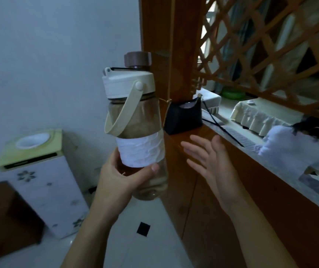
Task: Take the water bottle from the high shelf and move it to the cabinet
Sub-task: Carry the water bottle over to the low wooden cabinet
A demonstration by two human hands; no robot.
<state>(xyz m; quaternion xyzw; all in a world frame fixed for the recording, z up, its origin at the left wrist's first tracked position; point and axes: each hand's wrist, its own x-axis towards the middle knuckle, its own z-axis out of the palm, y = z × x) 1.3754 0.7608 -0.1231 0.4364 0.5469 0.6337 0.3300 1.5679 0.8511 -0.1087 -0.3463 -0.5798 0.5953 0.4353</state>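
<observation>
The water bottle (138,120) is a tall clear one with a cream lid, a brown cap, a cream carry strap and a white paper band round its middle. My left hand (120,180) grips its lower part and holds it upright in the air, left of the wooden cabinet (203,200). Just right of the bottle, my right hand (209,161) hovers with fingers spread and holds nothing, in front of the cabinet's top edge. No shelf holding the bottle is visible.
A black handbag (182,118) sits on the cabinet top against a wooden post (176,45), with a lattice screen (270,45) to the right. A person in white (294,149) leans behind the counter. A white and green appliance (39,171) and a dark wooden piece (6,215) stand at the left.
</observation>
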